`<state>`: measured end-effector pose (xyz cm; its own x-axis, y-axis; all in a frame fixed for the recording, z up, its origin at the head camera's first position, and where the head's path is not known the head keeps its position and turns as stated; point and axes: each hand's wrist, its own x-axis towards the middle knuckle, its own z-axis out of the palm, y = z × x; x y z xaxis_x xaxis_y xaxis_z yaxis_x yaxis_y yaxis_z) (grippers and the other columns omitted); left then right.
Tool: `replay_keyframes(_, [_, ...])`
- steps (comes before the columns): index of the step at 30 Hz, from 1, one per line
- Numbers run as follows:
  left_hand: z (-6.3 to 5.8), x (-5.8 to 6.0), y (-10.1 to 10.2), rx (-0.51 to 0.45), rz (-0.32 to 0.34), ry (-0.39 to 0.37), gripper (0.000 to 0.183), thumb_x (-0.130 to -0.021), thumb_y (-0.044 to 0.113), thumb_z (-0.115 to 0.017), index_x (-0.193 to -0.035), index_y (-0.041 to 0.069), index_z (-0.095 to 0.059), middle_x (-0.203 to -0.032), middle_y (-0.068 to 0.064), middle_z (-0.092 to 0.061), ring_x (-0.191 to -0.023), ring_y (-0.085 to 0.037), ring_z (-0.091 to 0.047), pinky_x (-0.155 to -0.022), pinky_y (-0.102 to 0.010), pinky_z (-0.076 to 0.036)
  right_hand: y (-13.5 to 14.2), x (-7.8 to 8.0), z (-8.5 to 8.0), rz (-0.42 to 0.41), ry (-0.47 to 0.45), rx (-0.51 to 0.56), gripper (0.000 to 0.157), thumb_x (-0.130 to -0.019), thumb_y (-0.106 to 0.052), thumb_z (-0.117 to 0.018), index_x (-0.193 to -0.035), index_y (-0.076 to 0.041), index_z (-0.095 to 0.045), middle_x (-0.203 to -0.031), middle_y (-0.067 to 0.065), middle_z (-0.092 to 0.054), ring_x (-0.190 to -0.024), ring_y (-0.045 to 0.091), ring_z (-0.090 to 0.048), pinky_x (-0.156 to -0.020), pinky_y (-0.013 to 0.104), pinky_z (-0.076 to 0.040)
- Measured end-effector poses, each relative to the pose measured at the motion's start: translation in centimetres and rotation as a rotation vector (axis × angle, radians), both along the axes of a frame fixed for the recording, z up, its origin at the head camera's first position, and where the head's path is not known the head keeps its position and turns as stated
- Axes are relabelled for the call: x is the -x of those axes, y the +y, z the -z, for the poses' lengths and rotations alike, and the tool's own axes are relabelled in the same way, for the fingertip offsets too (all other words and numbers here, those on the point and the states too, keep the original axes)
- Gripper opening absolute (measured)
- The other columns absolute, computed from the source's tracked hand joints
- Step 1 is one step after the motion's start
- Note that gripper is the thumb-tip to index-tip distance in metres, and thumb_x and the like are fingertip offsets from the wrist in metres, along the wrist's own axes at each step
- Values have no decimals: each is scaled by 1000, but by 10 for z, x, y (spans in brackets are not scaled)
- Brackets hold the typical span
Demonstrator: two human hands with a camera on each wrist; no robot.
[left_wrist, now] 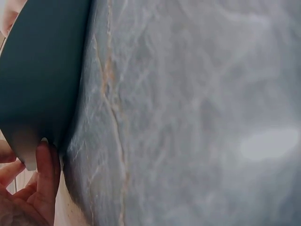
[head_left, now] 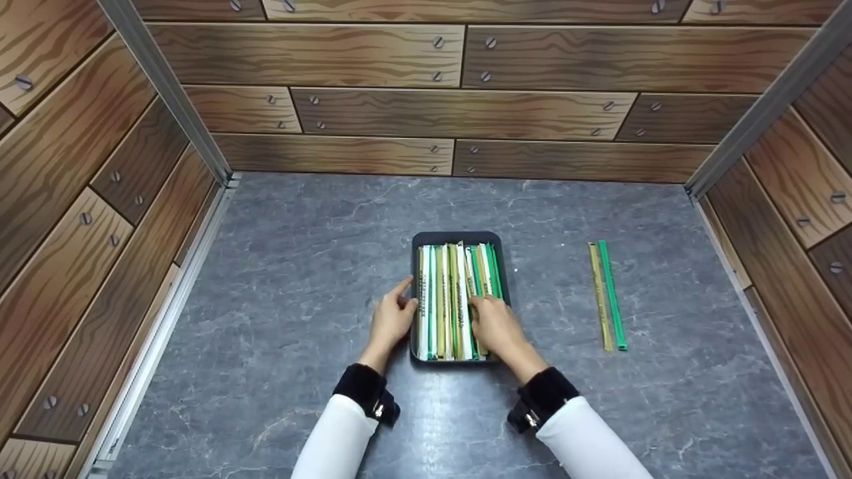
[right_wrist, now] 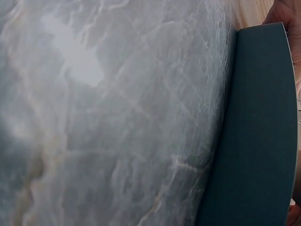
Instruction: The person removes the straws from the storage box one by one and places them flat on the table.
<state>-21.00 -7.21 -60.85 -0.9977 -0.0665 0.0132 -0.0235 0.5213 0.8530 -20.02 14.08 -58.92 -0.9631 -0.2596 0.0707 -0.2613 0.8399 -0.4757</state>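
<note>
A dark tray (head_left: 421, 359) full of long thin packets (head_left: 442, 293) in white, green and gold lies in the middle of the table. My left hand (head_left: 391, 319) touches the tray's left side, thumb and index finger spread along the rim. In the left wrist view, its fingers (left_wrist: 45, 165) press against the outside of the blue-green tray wall (left_wrist: 42, 75). My right hand (head_left: 498, 326) reaches over the tray's right part, its fingers bent down among the packets. Its fingertips are hidden there, so I cannot tell whether they pinch a packet.
To the right of the tray, a gold packet (head_left: 600, 299) and a green packet (head_left: 613, 299) lie side by side on the grey marbled table (head_left: 299, 266). Wood-patterned panels (head_left: 373, 110) enclose the back and both sides, with metal posts in the rear corners.
</note>
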Motion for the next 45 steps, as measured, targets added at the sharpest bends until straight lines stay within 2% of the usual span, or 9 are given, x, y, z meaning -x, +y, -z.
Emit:
replay_keyframes(7, [0, 0, -1, -20, 0, 9, 50, -90, 9, -65, -139, 10, -57, -71, -1, -61, -58, -12, -52, -57, -32, -47, 3, 0, 0, 25, -51, 91, 28, -81, 7, -60, -108, 3, -69, -91, 14, -69, -81, 28, -67, -70, 39, -56])
replay_keyframes(11, [0, 0, -1, -16, -6, 18, 48, -90, 9, -64, -138, 10, -58, -71, -2, -62, -59, -11, -53, -58, -33, -47, 3, -2, -4, 48, -121, 136, 27, -83, 5, -60, -109, 3, -67, -72, 6, -63, -58, 17, -59, -53, 32, -51])
replay_keyframes(15, [0, 0, 0, -9, -12, 26, 48, -90, 9, -64, -137, 9, -59, -72, -2, -64, -59, -11, -53, -59, -34, -47, 5, -4, -9, 69, -111, 171, 26, -83, 5, -59, -108, 3, -67, -58, -1, -52, -47, 11, -48, -43, 29, -42])
replay_keyframes(20, [-1, 0, 0, -10, -7, 24, 48, -90, 9, -65, -137, 9, -58, -72, -1, -63, -59, -12, -54, -59, -33, -47, 14, -10, -17, 95, -45, 192, 22, -83, 4, -59, -101, 0, -70, -61, -3, -54, -52, 12, -50, -49, 31, -44])
replay_keyframes(29, [-1, 0, 0, -22, -10, 3, 49, -90, 9, -65, -138, 11, -58, -73, -1, -63, -61, -13, -55, -60, -33, -48, 53, -19, -30, 136, -32, 219, 25, -85, 3, -62, -109, -2, -70, -74, 2, -61, -62, 16, -54, -56, 33, -48])
replay_keyframes(35, [0, -1, -1, -19, -11, 16, 49, -90, 9, -65, -138, 12, -58, -73, -1, -63, -61, -13, -54, -60, -33, -47, 87, -22, -29, 191, -12, 262, 37, -85, 8, -62, -121, 0, -65, -83, 11, -67, -68, 22, -60, -60, 38, -52])
replay_keyframes(40, [0, -1, -1, -15, -11, 6, 50, -90, 10, -65, -139, 12, -57, -73, -1, -63, -60, -12, -53, -58, -33, -46, 117, -22, -25, 258, 22, 216, 46, -87, 7, -60, -133, 0, -56, -86, 17, -68, -74, 31, -65, -64, 45, -53])
replay_keyframes(45, [0, -2, 0, -4, -11, 3, 49, -91, 11, -65, -139, 11, -57, -73, 0, -62, -59, -12, -53, -58, -32, -45, 151, -21, -22, 344, 17, 169, 45, -89, 5, -57, -134, 4, -55, -90, 22, -68, -77, 35, -66, -67, 48, -53])
